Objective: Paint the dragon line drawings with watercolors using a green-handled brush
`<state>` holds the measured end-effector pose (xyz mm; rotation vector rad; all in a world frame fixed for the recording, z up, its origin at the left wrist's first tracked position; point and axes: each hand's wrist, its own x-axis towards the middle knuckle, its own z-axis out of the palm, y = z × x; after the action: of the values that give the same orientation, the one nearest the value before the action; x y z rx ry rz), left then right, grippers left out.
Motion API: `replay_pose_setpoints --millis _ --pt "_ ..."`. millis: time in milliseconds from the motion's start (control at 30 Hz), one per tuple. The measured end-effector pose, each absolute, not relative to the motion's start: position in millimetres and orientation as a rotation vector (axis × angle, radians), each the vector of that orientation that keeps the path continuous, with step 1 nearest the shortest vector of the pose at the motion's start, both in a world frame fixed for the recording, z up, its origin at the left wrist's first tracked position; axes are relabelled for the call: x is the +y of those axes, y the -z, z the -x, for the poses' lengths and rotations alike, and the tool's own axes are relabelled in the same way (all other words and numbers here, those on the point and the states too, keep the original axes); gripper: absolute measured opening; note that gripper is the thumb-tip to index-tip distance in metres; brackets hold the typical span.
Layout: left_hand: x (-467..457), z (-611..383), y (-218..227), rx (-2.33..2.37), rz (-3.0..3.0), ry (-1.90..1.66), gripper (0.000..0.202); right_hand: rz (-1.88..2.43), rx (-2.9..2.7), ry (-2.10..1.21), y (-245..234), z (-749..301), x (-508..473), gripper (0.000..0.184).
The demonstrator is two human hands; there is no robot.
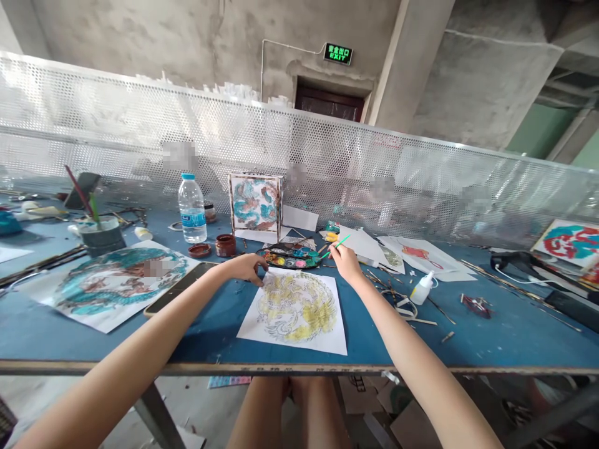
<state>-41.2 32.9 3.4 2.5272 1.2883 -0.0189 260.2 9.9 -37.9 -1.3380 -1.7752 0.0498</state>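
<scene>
Paper sheet (296, 312), white, square, bearing a yellow-washed round drawing, is lying with the left hand's (244, 268) half-curled, parted fingers resting at eleven o'clock; one o'clock, the right hand (345, 262) is pinching a slim green paintbrush (345, 239).

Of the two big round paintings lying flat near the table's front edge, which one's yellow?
The yellow sheet between the forearms, with the left hand at its upper corner. The other painting, farther left, is teal and brown.

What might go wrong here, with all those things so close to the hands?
The brown jar stands uncovered near the left hand; a careless sweep might tip it. The right hand holds a green brush close to the sheet, so any wet paint on it could drip there.
</scene>
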Motion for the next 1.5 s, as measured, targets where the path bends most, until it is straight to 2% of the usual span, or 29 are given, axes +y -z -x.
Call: replay_pose_setpoints --millis 700,900,1167,1300,1500 --pt "34 41 -1 1.278 -2.549 0.004 0.061 1.362 -1.857 0.065 31 -254 7 0.027" --pt "31 40 -4 1.295 -2.527 0.024 0.062 1.380 -1.926 0.010 30 -255 11 0.025" --pt "35 43 3 1.306 -2.420 -0.054 0.083 1.387 -1.780 0.101 1 -255 15 0.026" --pt "37 44 4 1.262 -2.450 -0.055 0.078 1.535 -1.733 0.220 -18 -248 32 0.030" --pt "37 46 1 1.241 -2.443 -0.010 0.083 1.576 -1.692 0.302 5 -242 53 0.031"
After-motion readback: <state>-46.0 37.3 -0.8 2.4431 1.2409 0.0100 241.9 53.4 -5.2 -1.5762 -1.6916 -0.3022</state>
